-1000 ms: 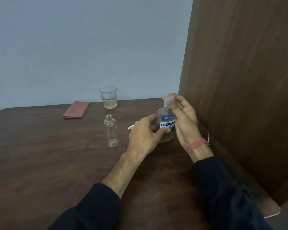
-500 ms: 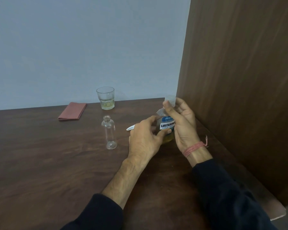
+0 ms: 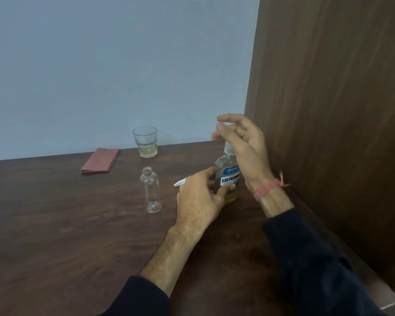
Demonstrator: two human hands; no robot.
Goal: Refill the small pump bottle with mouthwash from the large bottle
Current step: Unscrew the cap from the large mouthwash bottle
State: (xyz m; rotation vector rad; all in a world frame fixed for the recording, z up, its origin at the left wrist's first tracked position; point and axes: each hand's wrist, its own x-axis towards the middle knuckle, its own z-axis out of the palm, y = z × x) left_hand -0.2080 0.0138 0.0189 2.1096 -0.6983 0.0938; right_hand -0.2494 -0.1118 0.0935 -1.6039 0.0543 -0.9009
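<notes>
The large mouthwash bottle (image 3: 229,180), clear with a blue label and yellowish liquid low inside, stands on the brown table (image 3: 55,236) near the right wall. My left hand (image 3: 198,201) grips its body. My right hand (image 3: 244,144) is raised above the bottle's neck and pinches the clear cap (image 3: 224,125) between thumb and fingertips; the cap is blurred. The small pump bottle (image 3: 151,190), clear, empty and with an open neck, stands upright to the left of my left hand. A white pump piece (image 3: 180,182) pokes out from behind my left hand.
A drinking glass (image 3: 145,142) with a little yellowish liquid stands at the back of the table. A folded red cloth (image 3: 100,163) lies left of it. A tall wooden panel (image 3: 328,110) runs along the table's right side.
My right hand has risen from the bottle's top with the cap, which now sits above the neck. My left hand keeps its grip on the bottle.
</notes>
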